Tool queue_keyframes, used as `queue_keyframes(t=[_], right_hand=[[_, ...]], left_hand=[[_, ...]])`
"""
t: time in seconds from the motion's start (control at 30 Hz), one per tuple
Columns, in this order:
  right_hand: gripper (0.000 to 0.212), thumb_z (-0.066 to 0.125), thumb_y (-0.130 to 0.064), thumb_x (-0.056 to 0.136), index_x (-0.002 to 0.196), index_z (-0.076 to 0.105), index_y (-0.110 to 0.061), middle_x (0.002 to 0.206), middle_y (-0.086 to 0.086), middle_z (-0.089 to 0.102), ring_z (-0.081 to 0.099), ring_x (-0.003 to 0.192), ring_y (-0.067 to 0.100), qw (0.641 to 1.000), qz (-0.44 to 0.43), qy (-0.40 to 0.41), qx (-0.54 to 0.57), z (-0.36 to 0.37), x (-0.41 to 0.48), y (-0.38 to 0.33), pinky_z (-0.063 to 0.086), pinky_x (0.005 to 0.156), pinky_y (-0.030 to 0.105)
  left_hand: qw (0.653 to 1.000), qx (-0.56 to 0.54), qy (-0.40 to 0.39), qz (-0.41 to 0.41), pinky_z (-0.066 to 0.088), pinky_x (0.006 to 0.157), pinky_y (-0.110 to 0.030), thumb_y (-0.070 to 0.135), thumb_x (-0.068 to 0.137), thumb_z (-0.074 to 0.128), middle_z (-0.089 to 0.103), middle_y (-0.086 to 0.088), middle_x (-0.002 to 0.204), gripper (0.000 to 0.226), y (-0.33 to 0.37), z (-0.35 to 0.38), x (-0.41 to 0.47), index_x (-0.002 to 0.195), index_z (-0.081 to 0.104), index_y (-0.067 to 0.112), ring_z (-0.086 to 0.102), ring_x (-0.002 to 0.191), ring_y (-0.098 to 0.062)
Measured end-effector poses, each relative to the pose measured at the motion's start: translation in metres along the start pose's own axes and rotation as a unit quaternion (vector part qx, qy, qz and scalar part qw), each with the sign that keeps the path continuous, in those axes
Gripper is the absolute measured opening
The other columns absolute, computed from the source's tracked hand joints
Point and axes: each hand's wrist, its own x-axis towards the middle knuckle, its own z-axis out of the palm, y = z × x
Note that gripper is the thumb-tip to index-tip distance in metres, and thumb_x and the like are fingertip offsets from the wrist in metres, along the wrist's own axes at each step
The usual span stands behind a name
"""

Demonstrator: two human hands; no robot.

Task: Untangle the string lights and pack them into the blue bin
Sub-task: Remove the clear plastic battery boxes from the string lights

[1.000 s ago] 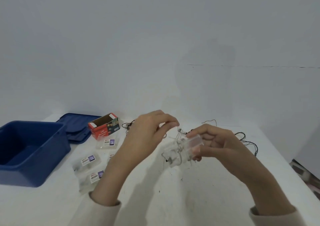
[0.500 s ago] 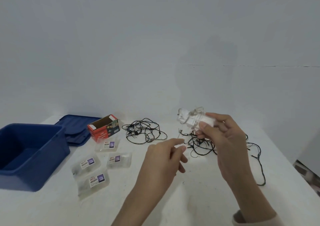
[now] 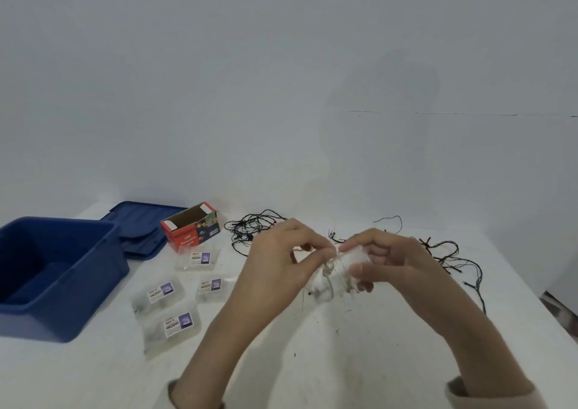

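Photographer: Risen from down near the table, the left hand [image 3: 281,261] now meets the right hand [image 3: 391,261], which has brought the clear bundle [image 3: 333,280] of fine-wire lights lower, above the middle of the white table [image 3: 312,361].

Editor: Walk me across, left to right.

Photographer: Far left, the blue bin [image 3: 103,252] stands open, with no lights in it that I can see. Its lid [image 3: 140,230] lies flat behind it, which leaves the mouth free for packing. Next, a red carton [image 3: 190,230] lies on its side with one end open. In front of it, four clear labelled packets [image 3: 175,324] are spread apart. Behind the left hand sits a dark tangle [image 3: 250,230] of string lights.

Editor: And the hands?

Photographer: Left thumb and forefinger pinch narrowly at the bundle's top, apparently to draw a strand free. The right hand's thumb and curled fingers grip the bundle's body, likely as an anchor while the other pulls. Whether any strand has come loose is too blurred to tell. Past the right hand, a second dark tangle [image 3: 450,258] trails toward the table's right edge.

Editor: Progress?

Photographer: Early, by my reading: nothing is packed and both tangles lie on the table.
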Motion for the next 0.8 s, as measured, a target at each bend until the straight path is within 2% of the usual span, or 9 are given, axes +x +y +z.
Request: queue_keyframes(t=[0.07, 0.17, 0.27, 0.37, 0.43, 0.5, 0.57, 0.7, 0.8], right_hand=[[0.022, 0.067, -0.001, 0.067, 0.088, 0.070, -0.006, 0.072, 0.012, 0.063, 0.054, 0.063, 0.021, 0.997, 0.020, -0.047, 0.062, -0.003, 0.003, 0.007, 0.045, 0.056, 0.025], [0.028, 0.076, -0.007, 0.062, 0.089, 0.068, -0.003, 0.072, 0.013, 0.061, 0.054, 0.062, 0.021, 0.979, 0.044, -0.105, 0.167, -0.003, 0.010, 0.018, 0.045, 0.054, 0.026], [0.038, 0.087, -0.018, 0.053, 0.085, 0.070, -0.006, 0.071, 0.011, 0.062, 0.055, 0.059, 0.019, 0.960, 0.069, -0.112, 0.247, 0.007, 0.017, 0.030, 0.046, 0.051, 0.025], [0.044, 0.091, -0.017, 0.045, 0.083, 0.072, -0.007, 0.075, 0.010, 0.063, 0.057, 0.058, 0.017, 0.928, 0.104, -0.079, 0.349, 0.023, 0.022, 0.042, 0.048, 0.051, 0.023], [0.049, 0.092, -0.012, 0.041, 0.085, 0.072, -0.003, 0.080, 0.010, 0.065, 0.060, 0.060, 0.017, 0.893, 0.125, -0.052, 0.429, 0.035, 0.024, 0.050, 0.052, 0.054, 0.023], [0.055, 0.092, -0.005, 0.039, 0.090, 0.072, 0.002, 0.082, 0.013, 0.067, 0.063, 0.060, 0.018, 0.850, 0.139, -0.012, 0.508, 0.046, 0.027, 0.058, 0.056, 0.057, 0.024], [0.060, 0.092, -0.003, 0.038, 0.094, 0.071, 0.005, 0.084, 0.016, 0.067, 0.064, 0.060, 0.020, 0.825, 0.136, 0.032, 0.547, 0.054, 0.030, 0.065, 0.057, 0.059, 0.025], [0.070, 0.090, -0.019, 0.051, 0.111, 0.062, 0.004, 0.106, 0.019, 0.066, 0.066, 0.085, 0.023, 0.867, 0.107, 0.066, 0.482, 0.071, 0.036, 0.076, 0.058, 0.074, 0.029], [0.045, 0.084, -0.016, 0.060, 0.097, 0.062, -0.001, 0.094, 0.017, 0.069, 0.069, 0.079, 0.024, 0.915, 0.081, 0.082, 0.386, 0.074, 0.039, 0.077, 0.057, 0.069, 0.029]], left_hand=[[0.976, -0.166, -0.085, -0.115, 0.047, 0.066, -0.015, 0.012, 0.077, 0.072, 0.072, 0.003, 0.080, 0.004, -0.002, -0.006, 0.002, 0.078, 0.075, 0.014, 0.062, 0.073, -0.002], [0.881, -0.374, -0.164, -0.239, 0.052, 0.063, -0.018, 0.007, 0.071, 0.072, 0.072, -0.005, 0.077, 0.006, -0.012, -0.008, 0.004, 0.077, 0.074, 0.005, 0.065, 0.070, -0.011], [0.808, -0.480, -0.163, -0.300, 0.055, 0.063, -0.025, 0.008, 0.071, 0.069, 0.069, -0.010, 0.074, 0.006, -0.025, -0.003, 0.003, 0.073, 0.073, 0.006, 0.065, 0.067, -0.019], [0.777, -0.541, -0.101, -0.305, 0.051, 0.070, -0.033, 0.013, 0.070, 0.063, 0.066, -0.017, 0.087, 0.011, -0.035, 0.008, -0.003, 0.073, 0.073, 0.008, 0.060, 0.079, -0.027], [0.782, -0.554, -0.030, -0.282, 0.049, 0.074, -0.033, 0.008, 0.069, 0.069, 0.065, -0.023, 0.099, 0.012, -0.040, 0.016, -0.009, 0.079, 0.072, 0.004, 0.059, 0.087, -0.027], [0.841, -0.485, 0.029, -0.238, 0.048, 0.072, -0.026, 0.011, 0.078, 0.066, 0.069, -0.016, 0.097, 0.013, -0.044, 0.021, -0.015, 0.086, 0.074, 0.005, 0.060, 0.086, -0.019], [0.889, -0.412, 0.033, -0.195, 0.047, 0.073, -0.023, 0.025, 0.090, 0.051, 0.069, -0.010, 0.100, 0.027, -0.047, 0.023, -0.020, 0.096, 0.072, 0.009, 0.060, 0.089, -0.014], [0.929, -0.317, 0.022, -0.191, 0.049, 0.076, -0.017, 0.043, 0.082, 0.065, 0.072, 0.002, 0.091, 0.033, -0.047, 0.021, -0.021, 0.102, 0.069, 0.018, 0.064, 0.085, -0.007], [0.911, -0.345, 0.044, -0.221, 0.047, 0.070, -0.010, 0.038, 0.080, 0.063, 0.074, -0.003, 0.082, 0.032, -0.051, 0.016, -0.020, 0.094, 0.072, 0.011, 0.064, 0.074, -0.004]])
